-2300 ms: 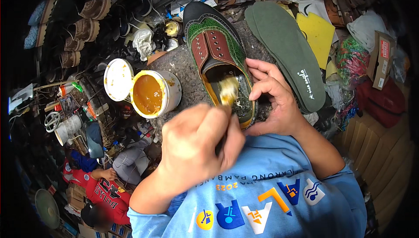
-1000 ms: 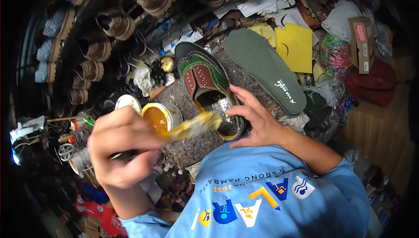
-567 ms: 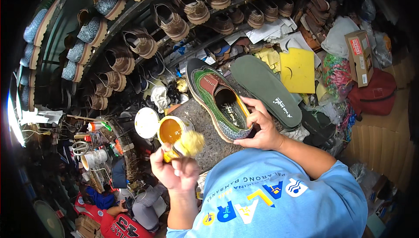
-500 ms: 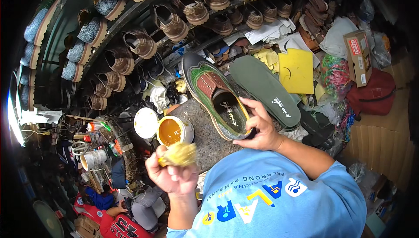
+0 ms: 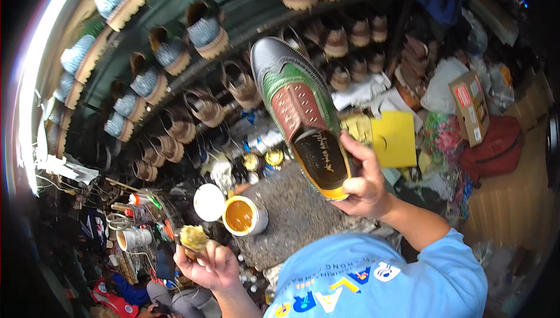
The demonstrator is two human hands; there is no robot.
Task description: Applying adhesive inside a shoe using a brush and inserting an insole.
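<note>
My right hand [image 5: 368,185] grips the heel end of a lace-up style shoe [image 5: 300,105], thumb over the collar edge. The shoe has a dark toe, green sides, a brown eyelet panel without laces and a dark insole with gold script; its heel edge is yellow. To the lower left, my left hand [image 5: 211,264] is closed around a small brush-like dauber [image 5: 193,239] with a clumped yellow head. Its handle is mostly hidden by my fingers. Between the hands, a white tub [image 5: 261,220] of amber, glue-like paste stands on the dark bench top [image 5: 291,216].
A white lid [image 5: 209,202] lies beside the tub, with small open tins [image 5: 273,157] behind. Shoes [image 5: 204,108] line racks beyond. On the right are a yellow sheet [image 5: 394,139], a cardboard box [image 5: 470,108] and a red bag [image 5: 491,148]. A person in red [image 5: 115,299] is at lower left.
The shoe has risen and turned slightly in my right hand. My left hand has moved left and down with the dauber, away from the tub. The green insole beside the shoe no longer shows.
</note>
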